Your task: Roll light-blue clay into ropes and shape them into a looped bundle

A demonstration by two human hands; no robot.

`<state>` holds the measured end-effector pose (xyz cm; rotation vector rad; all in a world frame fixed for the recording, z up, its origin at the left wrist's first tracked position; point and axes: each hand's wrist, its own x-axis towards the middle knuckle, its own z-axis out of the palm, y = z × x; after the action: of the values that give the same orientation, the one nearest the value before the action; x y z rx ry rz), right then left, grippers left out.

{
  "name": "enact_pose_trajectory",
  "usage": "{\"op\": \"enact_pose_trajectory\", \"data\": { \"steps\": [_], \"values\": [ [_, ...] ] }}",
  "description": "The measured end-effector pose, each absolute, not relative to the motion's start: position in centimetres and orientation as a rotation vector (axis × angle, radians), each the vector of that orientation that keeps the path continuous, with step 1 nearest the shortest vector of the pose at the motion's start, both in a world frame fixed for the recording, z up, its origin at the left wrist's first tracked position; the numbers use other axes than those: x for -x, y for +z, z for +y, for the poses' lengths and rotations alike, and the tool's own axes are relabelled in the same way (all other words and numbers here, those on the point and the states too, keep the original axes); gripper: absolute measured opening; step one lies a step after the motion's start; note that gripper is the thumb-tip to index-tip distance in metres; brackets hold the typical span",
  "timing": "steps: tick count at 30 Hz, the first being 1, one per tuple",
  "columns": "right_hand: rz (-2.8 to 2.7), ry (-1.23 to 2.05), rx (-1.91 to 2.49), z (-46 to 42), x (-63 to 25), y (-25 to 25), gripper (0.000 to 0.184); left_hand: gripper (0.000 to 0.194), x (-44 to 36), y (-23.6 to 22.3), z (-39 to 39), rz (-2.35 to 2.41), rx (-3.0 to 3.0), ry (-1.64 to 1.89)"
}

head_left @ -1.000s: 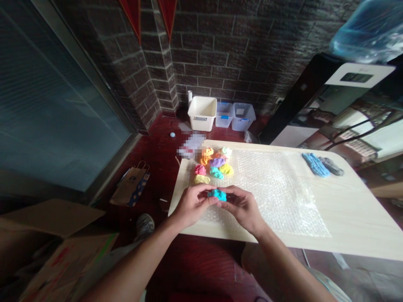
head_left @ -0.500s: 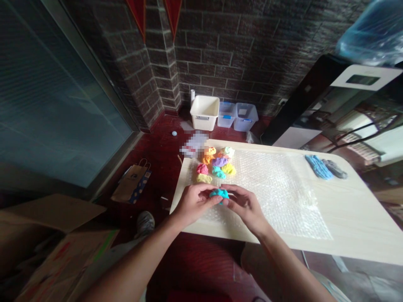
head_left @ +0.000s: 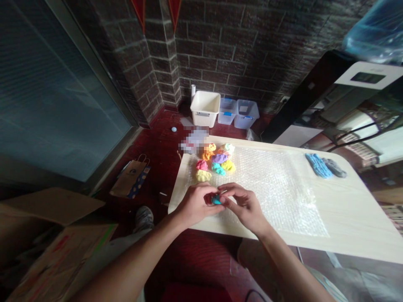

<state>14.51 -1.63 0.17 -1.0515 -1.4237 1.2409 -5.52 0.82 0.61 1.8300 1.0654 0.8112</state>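
Above the near edge of the table, my left hand (head_left: pixel 195 204) and my right hand (head_left: pixel 242 204) meet fingertip to fingertip. Between them is a small soft turquoise lump (head_left: pixel 216 200), pinched from both sides and largely covered by fingers; its exact kind is unclear. Just beyond the hands lie several crinkled, soft-looking lumps: a pale yellow lump (head_left: pixel 203 175), a pink-red lump (head_left: pixel 202 165), another turquoise lump (head_left: pixel 218 169), a bright yellow lump (head_left: pixel 228 166), a purple lump (head_left: pixel 219 158) and an orange lump (head_left: pixel 208 155).
Bubble wrap (head_left: pixel 273 191) covers much of the pale table (head_left: pixel 355 209). A blue bundle (head_left: pixel 318 165) and a grey bundle (head_left: pixel 334 167) lie at the right. Plastic bins (head_left: pixel 205 113) stand behind the table. An open cardboard box (head_left: pixel 69 256) and paper bag (head_left: pixel 130 178) are at the left.
My fingers have closed further over the turquoise lump, so less of it shows and it looks more squeezed together. Both hands stay in about the same place.
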Motion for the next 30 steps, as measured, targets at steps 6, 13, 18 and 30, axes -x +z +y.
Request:
{"op": "enact_pose_trajectory", "data": {
  "steps": [6, 13, 18, 30],
  "values": [
    [-1.163, 1.37, 1.091, -1.5, -14.9, 0.0, 0.012, 0.026, 5.6, 0.6, 0.8, 1.059, -1.805, 0.825],
    [-1.035, 1.44, 1.06, -1.6, -15.8, 0.7, 0.022, 0.03, 5.6, 0.6, 0.8, 1.051, -1.782, 0.828],
    [-1.016, 1.485, 1.052, -1.6, -15.5, 1.4, 0.026, 0.034, 5.6, 0.4, 0.8, 1.054, -1.813, 0.847],
    [-0.907, 1.429, 1.063, -1.5, -15.4, 0.6, 0.023, 0.03, 5.2, 0.6, 0.3, 0.933, -1.681, 0.894]
  ]
}}
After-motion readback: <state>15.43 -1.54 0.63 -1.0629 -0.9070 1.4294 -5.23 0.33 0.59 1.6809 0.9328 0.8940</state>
